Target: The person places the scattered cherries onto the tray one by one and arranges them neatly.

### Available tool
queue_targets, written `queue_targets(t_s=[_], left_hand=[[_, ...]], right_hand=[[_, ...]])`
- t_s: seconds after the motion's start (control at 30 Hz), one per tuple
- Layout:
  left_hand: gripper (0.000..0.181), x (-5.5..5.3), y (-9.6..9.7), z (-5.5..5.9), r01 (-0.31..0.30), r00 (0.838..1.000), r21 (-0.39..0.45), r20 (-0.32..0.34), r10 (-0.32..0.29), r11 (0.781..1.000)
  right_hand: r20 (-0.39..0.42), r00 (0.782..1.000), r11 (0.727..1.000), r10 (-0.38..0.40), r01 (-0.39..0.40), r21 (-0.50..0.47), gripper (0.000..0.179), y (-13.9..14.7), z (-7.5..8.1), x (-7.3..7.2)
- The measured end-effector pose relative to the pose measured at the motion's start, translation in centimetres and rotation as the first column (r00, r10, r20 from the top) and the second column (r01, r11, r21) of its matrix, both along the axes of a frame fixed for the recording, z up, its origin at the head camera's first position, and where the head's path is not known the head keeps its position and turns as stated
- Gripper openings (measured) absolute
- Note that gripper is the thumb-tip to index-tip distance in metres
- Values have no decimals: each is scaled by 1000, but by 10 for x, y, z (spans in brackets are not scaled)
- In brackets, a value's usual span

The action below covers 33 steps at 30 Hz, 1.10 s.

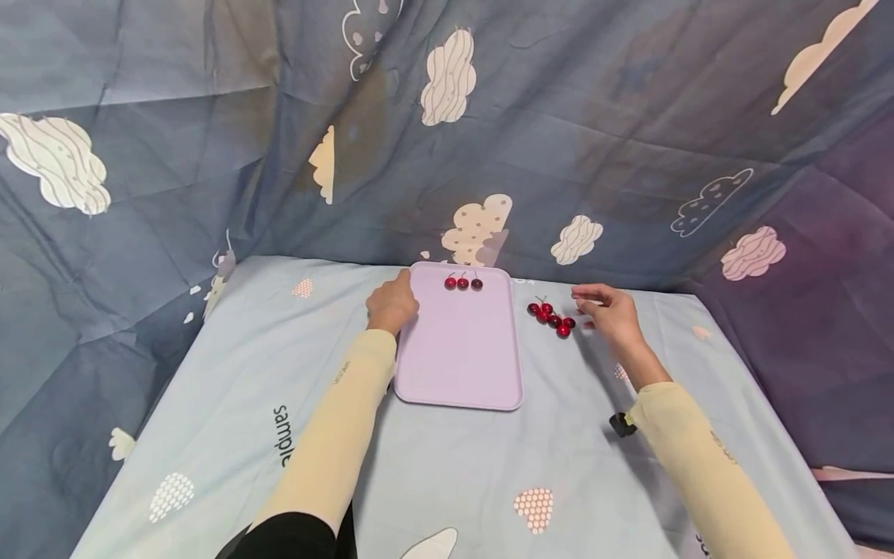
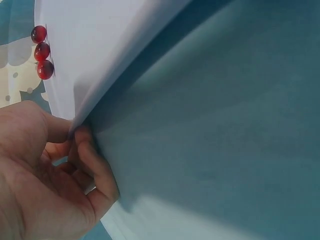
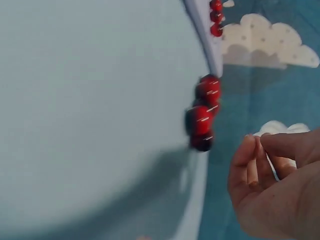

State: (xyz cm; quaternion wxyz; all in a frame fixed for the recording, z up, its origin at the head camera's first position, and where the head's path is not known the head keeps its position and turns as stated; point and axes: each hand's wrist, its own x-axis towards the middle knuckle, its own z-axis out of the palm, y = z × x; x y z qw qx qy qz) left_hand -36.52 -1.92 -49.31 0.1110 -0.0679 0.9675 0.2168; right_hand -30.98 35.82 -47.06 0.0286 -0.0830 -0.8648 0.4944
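Note:
A pale purple tray (image 1: 461,349) lies on the table with three dark red cherries (image 1: 463,284) in a row near its far edge. My left hand (image 1: 393,303) pinches the tray's left rim near the far corner, thumb on one side and fingers on the other, as the left wrist view shows. Several more cherries (image 1: 543,314) with stems are clustered on the cloth right of the tray. Just right of that cluster, my right hand (image 1: 615,317) hovers with fingers bent loosely and thumb close to the fingertips. Nothing is visible between them in the right wrist view.
A light blue patterned cloth (image 1: 433,458) covers the table. Dark cloud-print fabric (image 1: 391,171) hangs behind it and along both sides. A small black object (image 1: 621,425) sits at my right wrist by the sleeve.

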Motion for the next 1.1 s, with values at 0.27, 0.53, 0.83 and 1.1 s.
queue_targets(t_s=[0.27,0.53,0.83,1.1], left_hand=[[63,0,0,0,-4,1000,8,6,3,1000],[62,-2,-1,-4,8,1000,2,7,-8,1000],[63,-3,-1,-4,7,1000,3,-3,-7,1000],[63,-2,-1,-5,1,1000,1,1,-1,1000]], right_hand=[[196,980,996,-37,52,-71,43,16,-23,4],[225,974,1000,-8,12,-15,44,20,-33,6],[227,974,999,-1,-8,36,44,15,-35,6],[211,977,999,-21,11,51,43,15,-40,8]])
